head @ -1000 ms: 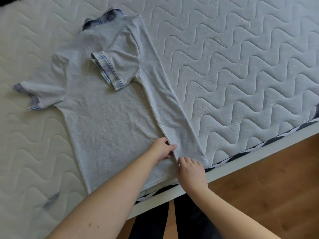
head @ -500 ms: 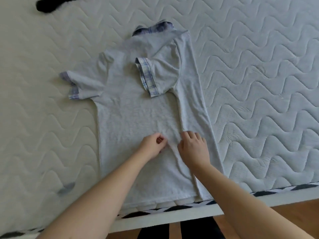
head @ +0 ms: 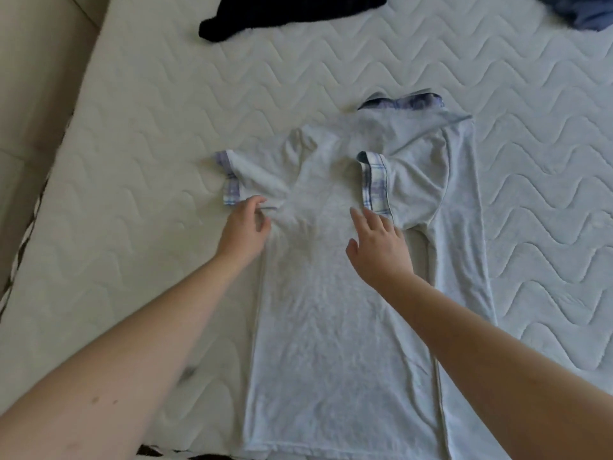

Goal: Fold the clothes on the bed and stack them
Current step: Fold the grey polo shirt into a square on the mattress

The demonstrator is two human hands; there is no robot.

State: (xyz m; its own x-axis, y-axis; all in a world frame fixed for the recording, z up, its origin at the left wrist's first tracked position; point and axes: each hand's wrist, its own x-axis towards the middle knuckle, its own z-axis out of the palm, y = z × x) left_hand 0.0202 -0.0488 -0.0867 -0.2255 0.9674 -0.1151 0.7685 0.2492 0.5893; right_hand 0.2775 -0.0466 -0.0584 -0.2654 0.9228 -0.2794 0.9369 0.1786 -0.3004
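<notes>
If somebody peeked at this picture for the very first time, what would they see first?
Probably the pale grey shirt spread flat in the middle of the white quilted mattress, its right side already folded in. Next, two bare hands: the left hand pinching the fabric under the outstretched sleeve, the right hand open over the chest. A dark garment lies at the far edge.

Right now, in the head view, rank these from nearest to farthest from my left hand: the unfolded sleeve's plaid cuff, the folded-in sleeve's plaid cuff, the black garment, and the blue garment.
From the left hand:
1. Unfolded sleeve's plaid cuff, just above the fingers, shirt's left edge.
2. Folded-in sleeve's plaid cuff, to the right, on the shirt's body.
3. Black garment, top centre of the mattress.
4. Blue garment, top right corner.
</notes>
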